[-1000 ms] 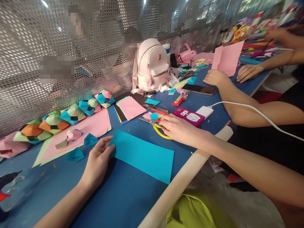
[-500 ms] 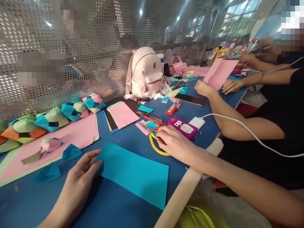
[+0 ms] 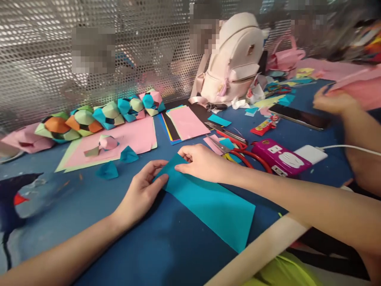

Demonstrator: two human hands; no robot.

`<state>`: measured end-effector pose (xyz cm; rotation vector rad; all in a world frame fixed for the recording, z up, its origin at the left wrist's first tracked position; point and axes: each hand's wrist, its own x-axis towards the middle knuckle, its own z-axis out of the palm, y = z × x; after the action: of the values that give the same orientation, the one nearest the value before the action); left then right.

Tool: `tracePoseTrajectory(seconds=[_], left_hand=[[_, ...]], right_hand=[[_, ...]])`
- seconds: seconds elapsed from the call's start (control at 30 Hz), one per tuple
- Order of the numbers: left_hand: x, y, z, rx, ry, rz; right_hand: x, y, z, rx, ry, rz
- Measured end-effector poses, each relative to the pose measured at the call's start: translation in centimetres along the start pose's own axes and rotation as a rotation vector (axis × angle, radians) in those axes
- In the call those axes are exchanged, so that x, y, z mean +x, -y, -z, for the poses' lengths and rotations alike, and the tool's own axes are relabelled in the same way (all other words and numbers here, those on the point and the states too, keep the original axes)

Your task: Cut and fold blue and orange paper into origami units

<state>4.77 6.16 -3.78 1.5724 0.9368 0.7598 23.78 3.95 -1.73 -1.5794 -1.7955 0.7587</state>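
Note:
A long sheet of teal paper [image 3: 208, 202] slants above the blue table, held at its far left end by both hands. My left hand [image 3: 149, 192] pinches the left edge, thumb on top. Across the upper corner, my right hand [image 3: 198, 161] grips the same sheet between thumb and fingers. Just beyond my right wrist lie scissors with red handles [image 3: 253, 157]. Two folded teal paper pieces [image 3: 107, 170] rest to the left, near a small pink folded piece [image 3: 107, 142].
Folded paper balls [image 3: 108, 115] line the mesh wall over pink sheets [image 3: 139, 137]. A white backpack [image 3: 232, 63], a phone [image 3: 299, 116], a purple power bank [image 3: 281, 157] and a candy wrapper [image 3: 263, 125] stand or lie further right. A dark glue gun [image 3: 14, 198] is at left. Another person's hand [image 3: 336, 99] holds pink paper.
My right hand has left the scissors and moved left onto the teal paper. The view has swung left, bringing the glue gun into sight.

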Motion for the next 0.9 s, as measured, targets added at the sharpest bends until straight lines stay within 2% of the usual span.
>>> tracePoseTrajectory(seconds=[0.13,0.27,0.37,0.5,0.7,0.9], left_hand=[[0.0,0.2,0.2,0.228,-0.056,-0.11],[0.1,0.3,0.5,0.436,-0.014,-0.204],[0.4,0.2,1.0,0.559,-0.05,-0.279],[1.2,0.0,1.8,0.616,-0.097,-0.258],[1.8,0.0,2.3,0.591,0.05,-0.23],[1.7,0.2,2.1,0.66,0.113,-0.263]], right_hand=[[-0.4,-0.5,0.0,-0.033,0.015,0.016],[-1.3,-0.8,0.2,-0.008,-0.014,-0.002],[-1.2,-1.1,-0.2,0.021,-0.044,-0.003],[-1.0,-1.4,-0.3,-0.055,-0.029,-0.03],[-1.5,-1.1,0.5,-0.188,0.096,-0.041],[0.5,-1.6,-0.3,-0.079,-0.035,-0.031]])
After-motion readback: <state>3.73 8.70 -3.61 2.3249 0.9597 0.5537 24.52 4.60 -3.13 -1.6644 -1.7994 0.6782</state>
